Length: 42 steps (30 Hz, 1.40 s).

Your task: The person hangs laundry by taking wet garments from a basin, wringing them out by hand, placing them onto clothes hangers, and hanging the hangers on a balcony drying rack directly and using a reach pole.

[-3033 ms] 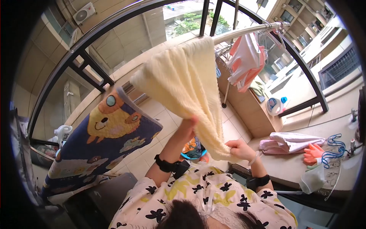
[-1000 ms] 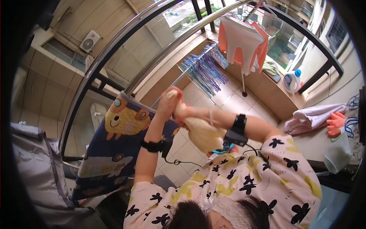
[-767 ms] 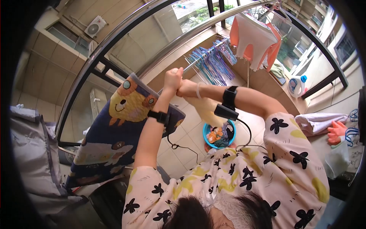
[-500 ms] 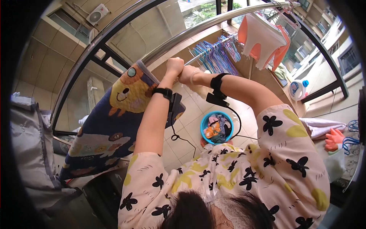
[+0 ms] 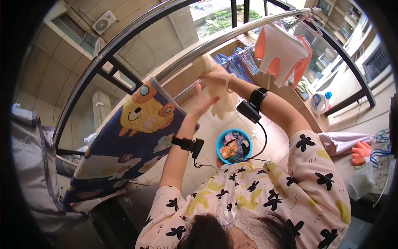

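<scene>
A cream cloth [image 5: 222, 101] hangs at the metal rail [image 5: 232, 33], its upper part bunched up by the bar and its lower part drooping below. My right hand [image 5: 217, 75] grips this cloth close to the rail, fingers partly hidden in its folds. Just below and to the left, my left hand [image 5: 201, 101] is open, thumb and fingers apart, holding nothing. Whether its fingertips touch the cloth I cannot tell. Left of my left hand, a dark blue blanket [image 5: 120, 153] with a yellow bear drapes down from the rail.
A blue basin [image 5: 217, 143] of clothes stands on the tiled floor. White-and-orange clothing [image 5: 284, 50] hangs at the rail's right. Several hangers [image 5: 236, 66] crowd a lower bar. A detergent bottle [image 5: 319, 102], orange gloves [image 5: 362, 153] and a grey cover [image 5: 35, 166] are at the sides.
My hands were together at the rail; now they are apart. The left has dropped and opened, while the right has shifted right, with the cream cloth lifted higher beside the bar.
</scene>
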Available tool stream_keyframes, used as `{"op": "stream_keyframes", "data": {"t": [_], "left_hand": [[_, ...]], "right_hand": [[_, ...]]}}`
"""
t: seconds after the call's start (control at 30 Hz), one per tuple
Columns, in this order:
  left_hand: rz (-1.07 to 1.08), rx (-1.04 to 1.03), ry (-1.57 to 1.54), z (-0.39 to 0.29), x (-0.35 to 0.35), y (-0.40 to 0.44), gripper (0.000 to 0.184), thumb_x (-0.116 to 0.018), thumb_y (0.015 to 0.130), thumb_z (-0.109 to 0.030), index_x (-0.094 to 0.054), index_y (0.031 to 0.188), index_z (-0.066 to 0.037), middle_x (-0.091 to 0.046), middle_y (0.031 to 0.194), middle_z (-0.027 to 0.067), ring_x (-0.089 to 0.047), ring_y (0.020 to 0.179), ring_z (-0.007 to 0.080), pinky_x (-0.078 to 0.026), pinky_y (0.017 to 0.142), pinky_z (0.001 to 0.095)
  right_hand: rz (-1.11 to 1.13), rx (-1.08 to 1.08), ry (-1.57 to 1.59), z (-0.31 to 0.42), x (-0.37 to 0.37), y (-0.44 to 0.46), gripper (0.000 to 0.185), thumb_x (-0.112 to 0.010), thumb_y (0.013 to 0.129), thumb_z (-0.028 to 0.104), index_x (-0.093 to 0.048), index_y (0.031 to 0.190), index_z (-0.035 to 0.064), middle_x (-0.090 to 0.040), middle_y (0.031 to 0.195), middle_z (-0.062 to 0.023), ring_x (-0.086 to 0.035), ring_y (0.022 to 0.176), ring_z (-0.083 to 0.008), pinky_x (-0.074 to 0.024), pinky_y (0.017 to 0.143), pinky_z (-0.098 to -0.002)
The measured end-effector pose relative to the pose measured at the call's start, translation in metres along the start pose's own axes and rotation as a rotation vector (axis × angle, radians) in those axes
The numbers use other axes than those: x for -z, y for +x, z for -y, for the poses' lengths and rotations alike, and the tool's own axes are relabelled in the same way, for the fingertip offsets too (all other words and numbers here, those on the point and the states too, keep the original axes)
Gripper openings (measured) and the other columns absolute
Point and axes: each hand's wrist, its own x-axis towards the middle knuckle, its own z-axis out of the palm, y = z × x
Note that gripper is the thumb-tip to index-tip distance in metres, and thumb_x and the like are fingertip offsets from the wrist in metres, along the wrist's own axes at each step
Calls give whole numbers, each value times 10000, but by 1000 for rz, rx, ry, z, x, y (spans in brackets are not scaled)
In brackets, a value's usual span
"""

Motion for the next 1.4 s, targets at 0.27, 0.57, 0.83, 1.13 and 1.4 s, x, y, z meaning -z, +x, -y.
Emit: {"op": "stream_keyframes", "data": {"t": [0.27,0.57,0.83,1.13,1.4], "left_hand": [[204,371,-543,0,-26,-9,531,-687,754,-125,-452,1212,5,-524,1154,85,-539,1035,171,-452,862,316],[176,346,-562,-62,-60,13,291,-643,785,-161,-564,1001,17,-616,926,95,-603,826,169,-493,733,313],[-325,-140,394,-37,-41,59,339,-692,669,-212,-594,847,60,-634,847,176,-617,779,267,-461,706,355],[-364,97,705,-27,-1,103,252,-558,655,-174,-623,747,51,-620,782,255,-614,803,369,-470,712,393],[-132,318,-270,-11,13,106,577,-633,790,-442,-476,1198,-65,-572,1097,50,-567,930,209,-462,739,392]], "right_hand": [[175,155,326,-10,44,-53,717,-631,766,479,-428,1270,12,-462,1274,-106,-454,1150,-197,-363,950,-290],[459,6,852,-18,40,-128,529,-656,792,334,-481,1192,36,-522,1147,-70,-492,1063,-151,-402,908,-302],[285,-85,-60,-48,-5,-44,310,-642,654,125,-569,937,20,-616,810,-102,-602,734,-212,-485,674,-335],[64,21,-541,-2,-18,-26,266,-550,705,207,-636,879,24,-640,906,-189,-617,878,-333,-491,758,-403],[-27,-73,-518,-1,8,-10,297,-590,707,229,-657,923,35,-639,920,-201,-617,916,-319,-492,780,-387]]}}
